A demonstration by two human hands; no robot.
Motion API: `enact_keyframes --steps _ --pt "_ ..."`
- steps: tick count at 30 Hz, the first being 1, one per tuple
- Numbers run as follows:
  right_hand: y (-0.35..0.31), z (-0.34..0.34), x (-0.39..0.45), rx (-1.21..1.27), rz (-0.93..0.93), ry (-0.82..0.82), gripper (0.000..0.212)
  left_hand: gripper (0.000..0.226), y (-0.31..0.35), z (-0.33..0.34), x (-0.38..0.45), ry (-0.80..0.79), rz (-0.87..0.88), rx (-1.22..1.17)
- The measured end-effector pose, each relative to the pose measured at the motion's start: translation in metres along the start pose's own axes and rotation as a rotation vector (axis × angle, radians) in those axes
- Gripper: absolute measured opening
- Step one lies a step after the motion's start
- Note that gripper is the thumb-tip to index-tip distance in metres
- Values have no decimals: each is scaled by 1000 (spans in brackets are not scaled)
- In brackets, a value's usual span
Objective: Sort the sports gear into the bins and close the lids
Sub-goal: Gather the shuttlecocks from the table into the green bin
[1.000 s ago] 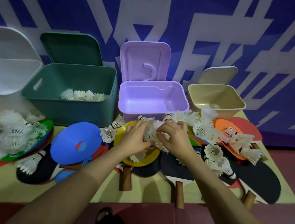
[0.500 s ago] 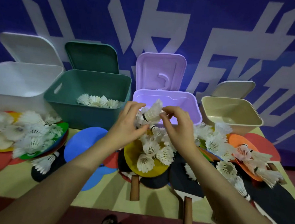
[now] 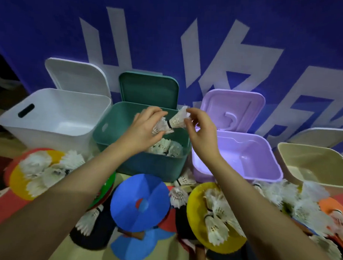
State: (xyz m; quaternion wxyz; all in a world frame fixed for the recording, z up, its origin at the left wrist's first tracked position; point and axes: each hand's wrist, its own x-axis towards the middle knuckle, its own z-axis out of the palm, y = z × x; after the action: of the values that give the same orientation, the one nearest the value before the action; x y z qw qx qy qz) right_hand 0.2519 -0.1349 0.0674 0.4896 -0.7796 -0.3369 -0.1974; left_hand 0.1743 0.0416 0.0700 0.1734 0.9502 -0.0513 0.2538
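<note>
Both my hands hover over the green bin [image 3: 126, 163], whose lid stands open at the back. My left hand [image 3: 145, 126] is closed on a bunch of white shuttlecocks [image 3: 163, 127]. My right hand [image 3: 201, 127] pinches another shuttlecock [image 3: 178, 119] by its feathers, touching the left hand's bunch. Several shuttlecocks [image 3: 167, 148] lie inside the green bin. More shuttlecocks lie on the yellow disc [image 3: 197, 211] at front right and on the coloured discs [image 3: 17, 180] at left.
A white bin [image 3: 49, 128], a purple bin [image 3: 263, 173] and a beige bin [image 3: 294, 168] stand with lids open. A blue disc [image 3: 136, 195], table-tennis paddles [image 3: 95, 236] and loose shuttlecocks [image 3: 309, 202] cover the table front.
Both hands lifted a bunch of shuttlecocks off the yellow disc and carried it up and left, over the green bin. The camera view shifted left.
</note>
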Motion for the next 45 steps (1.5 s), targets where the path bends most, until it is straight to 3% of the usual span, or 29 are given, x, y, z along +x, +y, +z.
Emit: enact_keyframes --steps 3,8,15,22,28,31,34,37,41,45 --pt "7 23 6 -79 73 -40 20 55 -28 0 7 -100 -35 74" --pt "27 39 -2 -328 146 -293 20 65 -51 9 4 -296 -87 247" --pt "9 -4 -21 -370 63 -345 26 45 -14 8 16 -166 202 201" --pt "9 -83 -71 -340 77 -275 15 48 54 26 8 -178 333 55" --pt "51 -139 -141 -537 128 -592 43 61 102 73 -31 -392 249 -64" --pt "66 -150 -172 -588 92 -702 42 62 120 101 -56 -509 191 -50" --pt "75 -152 -192 -697 -26 -665 35 58 133 122 -78 -589 137 -28" --pt "82 -153 -204 -785 -75 -563 36 73 145 134 -100 -610 95 18" --pt "90 -154 -219 -806 -102 -473 21 41 160 147 -122 -467 20 34" --pt "88 -142 -224 -739 -81 -417 23 15 166 151 -130 -339 -87 7"
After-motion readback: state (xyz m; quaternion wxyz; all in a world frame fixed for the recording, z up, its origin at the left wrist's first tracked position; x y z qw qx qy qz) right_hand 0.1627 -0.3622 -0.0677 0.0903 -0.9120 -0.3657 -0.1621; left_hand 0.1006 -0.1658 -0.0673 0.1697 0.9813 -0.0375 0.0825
